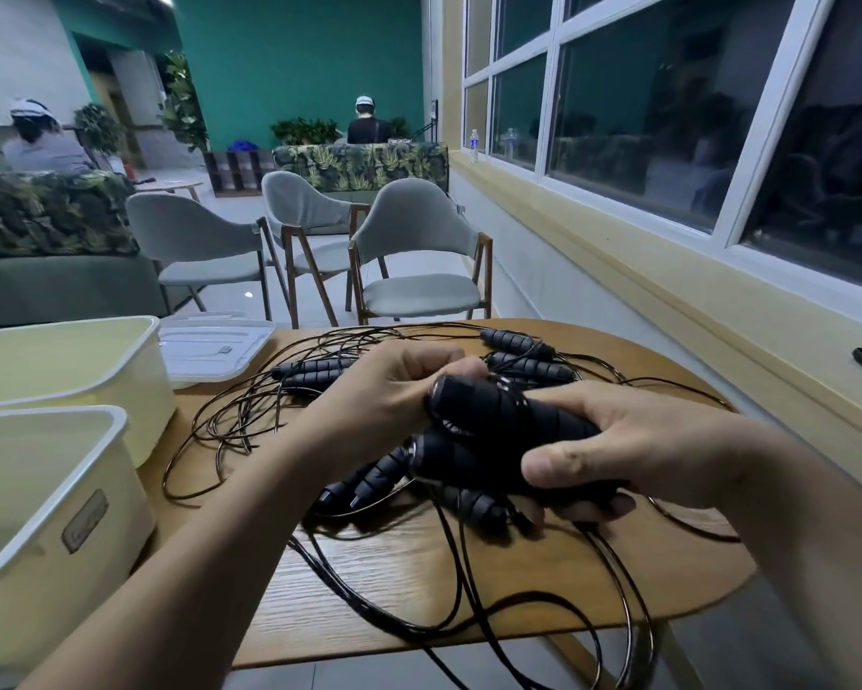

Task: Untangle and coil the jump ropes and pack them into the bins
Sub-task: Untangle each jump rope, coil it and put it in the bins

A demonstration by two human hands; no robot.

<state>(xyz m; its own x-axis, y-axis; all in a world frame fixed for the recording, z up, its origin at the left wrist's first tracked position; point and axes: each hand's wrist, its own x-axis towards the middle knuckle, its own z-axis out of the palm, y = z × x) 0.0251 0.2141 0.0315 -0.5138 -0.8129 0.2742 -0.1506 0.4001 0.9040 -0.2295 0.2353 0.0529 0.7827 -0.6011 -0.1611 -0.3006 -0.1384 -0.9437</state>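
Right hand (633, 440) grips two black handles (498, 420); left hand (384, 390) grips their left ends, above tangled ropes (249, 415) on the counter (419, 565); bins (45, 490) left.

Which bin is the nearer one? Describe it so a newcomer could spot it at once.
Start at the wooden table with the black rope tangle; two cream bins stand along its left side. The nearer bin is at the bottom left of the view, in front of the far bin that sits beside the clear lid. Only it shows a small label plate on its side.
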